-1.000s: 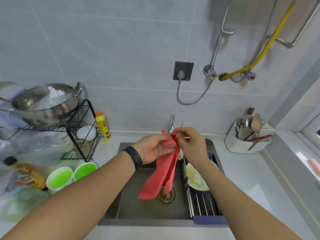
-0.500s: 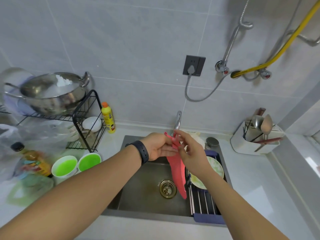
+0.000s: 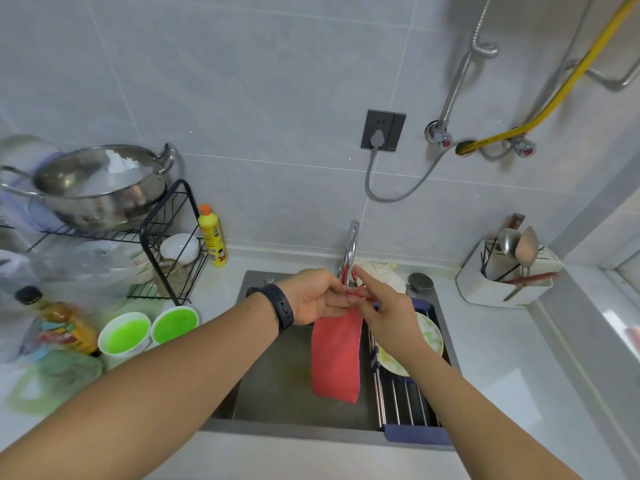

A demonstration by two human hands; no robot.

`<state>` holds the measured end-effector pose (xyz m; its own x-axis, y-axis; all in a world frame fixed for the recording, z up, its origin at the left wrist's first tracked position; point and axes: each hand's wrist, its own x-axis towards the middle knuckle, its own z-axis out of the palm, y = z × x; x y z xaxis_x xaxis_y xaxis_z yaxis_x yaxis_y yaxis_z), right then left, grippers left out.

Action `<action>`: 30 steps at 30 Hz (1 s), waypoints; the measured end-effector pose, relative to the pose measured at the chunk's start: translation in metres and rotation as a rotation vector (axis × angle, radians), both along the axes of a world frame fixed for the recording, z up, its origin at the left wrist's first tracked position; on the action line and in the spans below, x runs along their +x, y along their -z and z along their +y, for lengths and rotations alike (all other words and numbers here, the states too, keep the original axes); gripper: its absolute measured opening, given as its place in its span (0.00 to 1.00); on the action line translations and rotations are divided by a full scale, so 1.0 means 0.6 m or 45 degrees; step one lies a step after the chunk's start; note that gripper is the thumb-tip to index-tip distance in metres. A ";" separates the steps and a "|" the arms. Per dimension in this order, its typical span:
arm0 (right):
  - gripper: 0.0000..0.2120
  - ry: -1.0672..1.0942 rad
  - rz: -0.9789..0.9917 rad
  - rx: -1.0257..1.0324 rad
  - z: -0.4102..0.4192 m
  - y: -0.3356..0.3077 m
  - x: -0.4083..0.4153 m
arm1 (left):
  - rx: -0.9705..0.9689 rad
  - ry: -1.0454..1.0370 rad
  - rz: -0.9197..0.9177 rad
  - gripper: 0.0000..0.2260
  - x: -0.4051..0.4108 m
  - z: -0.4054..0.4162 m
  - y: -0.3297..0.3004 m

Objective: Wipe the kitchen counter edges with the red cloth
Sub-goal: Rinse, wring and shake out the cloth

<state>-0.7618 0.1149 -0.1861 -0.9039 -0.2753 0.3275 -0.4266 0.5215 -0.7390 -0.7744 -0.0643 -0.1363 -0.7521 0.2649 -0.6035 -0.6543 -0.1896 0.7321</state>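
Observation:
The red cloth (image 3: 335, 358) hangs folded in a flat strip over the steel sink (image 3: 277, 386), just below the tap (image 3: 350, 251). My left hand (image 3: 317, 297), with a dark band on its wrist, pinches the cloth's top edge. My right hand (image 3: 384, 306) pinches the same top edge from the right, with its forefinger stretched toward the tap. The white counter (image 3: 512, 386) runs round the sink on both sides and along the front.
A plate (image 3: 427, 344) lies on a roll-up rack (image 3: 405, 400) over the sink's right part. Two green-filled cups (image 3: 149, 332), an oil bottle (image 3: 59, 318) and a wire rack with a steel pot (image 3: 100, 188) crowd the left counter. A yellow bottle (image 3: 212, 237) and a utensil holder (image 3: 505, 271) stand at the back.
The cloth went from a loose twisted hang to a folded flat strip. Both hands stayed at its top edge, and the camera tilted slightly.

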 end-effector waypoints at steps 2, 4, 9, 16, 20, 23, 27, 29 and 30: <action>0.26 0.022 -0.089 -0.156 -0.006 -0.003 0.004 | 0.001 0.001 0.053 0.13 0.005 0.003 0.002; 0.24 0.050 -0.107 -0.277 -0.009 -0.009 0.004 | -0.054 0.014 0.180 0.27 0.004 0.005 0.007; 0.26 0.073 -0.125 -0.461 0.013 -0.051 -0.034 | -0.979 0.367 0.763 0.07 -0.010 -0.033 0.020; 0.24 0.184 -0.033 -0.364 0.068 -0.095 -0.059 | -0.897 0.128 1.033 0.02 -0.037 -0.069 -0.007; 0.22 0.161 -0.028 -0.437 0.080 -0.124 -0.060 | -0.915 0.370 1.289 0.05 -0.041 -0.058 -0.042; 0.22 0.055 -0.012 -0.359 0.071 -0.150 -0.056 | -1.021 0.565 1.389 0.15 -0.038 -0.027 -0.033; 0.22 0.107 0.023 -0.304 0.079 -0.162 -0.058 | -0.924 0.369 1.362 0.08 -0.038 -0.009 -0.018; 0.21 0.176 0.030 -0.314 0.092 -0.163 -0.057 | -0.939 0.262 1.397 0.10 -0.036 -0.011 -0.022; 0.21 0.203 0.035 -0.338 0.099 -0.164 -0.057 | -0.959 0.248 1.426 0.10 -0.035 -0.012 -0.025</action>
<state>-0.7959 0.1743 -0.0880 -0.9186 -0.0322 0.3938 -0.3765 0.3736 -0.8477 -0.7954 -0.0713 -0.1212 -0.9182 0.3028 0.2555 0.3831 0.5143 0.7673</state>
